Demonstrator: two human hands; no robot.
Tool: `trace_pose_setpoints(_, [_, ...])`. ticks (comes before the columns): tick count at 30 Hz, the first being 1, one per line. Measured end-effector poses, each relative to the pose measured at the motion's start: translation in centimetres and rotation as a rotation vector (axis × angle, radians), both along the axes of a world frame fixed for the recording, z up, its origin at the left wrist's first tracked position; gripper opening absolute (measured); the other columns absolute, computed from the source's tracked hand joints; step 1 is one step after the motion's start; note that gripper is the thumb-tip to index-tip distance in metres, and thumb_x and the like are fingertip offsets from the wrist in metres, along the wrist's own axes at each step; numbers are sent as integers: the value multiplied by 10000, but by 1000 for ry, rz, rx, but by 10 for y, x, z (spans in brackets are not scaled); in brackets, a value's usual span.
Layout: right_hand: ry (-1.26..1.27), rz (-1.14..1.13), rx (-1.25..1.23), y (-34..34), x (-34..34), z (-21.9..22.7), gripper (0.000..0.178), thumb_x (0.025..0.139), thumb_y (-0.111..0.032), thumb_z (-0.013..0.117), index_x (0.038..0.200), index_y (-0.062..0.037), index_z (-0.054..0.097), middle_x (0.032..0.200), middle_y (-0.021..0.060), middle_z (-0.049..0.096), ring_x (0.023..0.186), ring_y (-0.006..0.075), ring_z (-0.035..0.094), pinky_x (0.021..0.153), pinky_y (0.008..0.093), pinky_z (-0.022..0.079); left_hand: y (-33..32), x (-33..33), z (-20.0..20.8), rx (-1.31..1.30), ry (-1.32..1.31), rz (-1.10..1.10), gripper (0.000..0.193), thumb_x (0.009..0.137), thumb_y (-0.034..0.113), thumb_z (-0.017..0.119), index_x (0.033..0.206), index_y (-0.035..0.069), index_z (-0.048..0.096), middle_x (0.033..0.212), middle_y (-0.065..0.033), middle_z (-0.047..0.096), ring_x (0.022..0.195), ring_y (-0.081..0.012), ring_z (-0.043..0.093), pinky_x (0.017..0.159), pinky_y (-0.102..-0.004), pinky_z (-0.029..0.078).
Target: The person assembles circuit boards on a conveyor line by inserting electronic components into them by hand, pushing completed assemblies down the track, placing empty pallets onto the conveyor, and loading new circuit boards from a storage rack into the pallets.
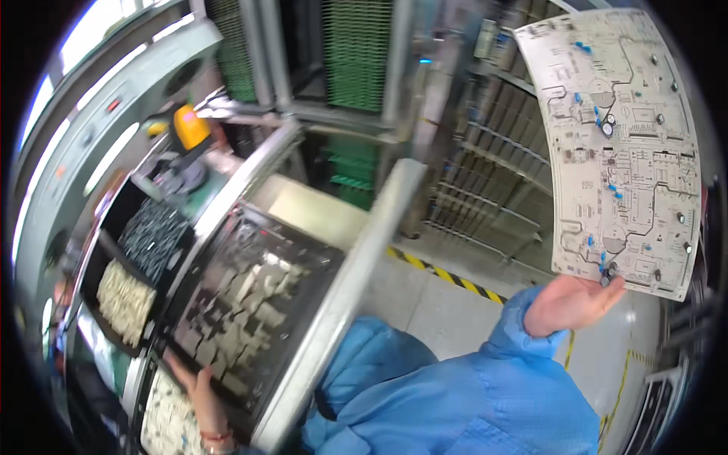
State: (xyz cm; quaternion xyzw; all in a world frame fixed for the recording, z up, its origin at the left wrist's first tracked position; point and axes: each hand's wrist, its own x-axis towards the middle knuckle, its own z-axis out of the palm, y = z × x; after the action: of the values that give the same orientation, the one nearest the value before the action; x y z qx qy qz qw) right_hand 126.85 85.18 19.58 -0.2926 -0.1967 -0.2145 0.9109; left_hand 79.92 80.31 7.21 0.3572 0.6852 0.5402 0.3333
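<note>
The right hand (570, 303) grips the lower edge of a large, off-white, rectangular circuit board (641, 171), which rises above the fingers; the thumb's exact placement cannot be told. The board is judged light and stiff, likely to flex if held at one end, with fragile blue upright components (582, 47). Bare opposite edges offer the soundest hold. The left hand's (199, 394) fingers are spread, beside a black rectangular tray (322, 264); contact is uncertain.
</note>
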Motion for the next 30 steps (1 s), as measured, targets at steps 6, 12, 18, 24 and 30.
trace_pose_setpoints(6, [105,700,-341,57,-24,-39,397,948,-175,484,1263,64,452,1246,143,510,1105,214,508,962,343,400,2,7,-9,17,194,90,860,785,20,550,1462,10,20,1528,-158,68,1400,-230,95,1117,-299,106])
trace_pose_setpoints(12, [123,1278,-480,135,-84,-91,293,945,-154,482,1185,5,529,1136,59,584,1031,155,551,920,296,423,12,24,-1,91,66,115,854,769,-6,562,1454,6,52,1487,-186,169,1355,-249,227,1100,-315,198])
trace_pose_setpoints(18, [149,1432,-527,196,-179,-95,295,973,-114,410,1232,10,478,1183,84,569,1095,192,533,970,331,404,7,16,-8,59,-17,-42,850,758,-6,567,1459,37,89,1483,-190,179,1388,-257,158,1128,-330,87])
trace_pose_setpoints(24, [214,1628,-465,230,-208,-91,375,973,-77,373,1328,44,361,1313,136,485,1195,247,485,1044,392,359,-3,16,11,17,97,88,779,741,-7,532,1441,21,191,1488,-136,218,1386,-250,183,1133,-384,91])
trace_pose_setpoints(30, [206,1652,-486,235,-216,-95,369,971,-73,372,1324,35,369,1297,130,500,1175,230,505,1027,376,384,-2,19,23,65,192,88,767,710,-32,512,1421,12,227,1482,-155,223,1382,-268,196,1132,-394,102])
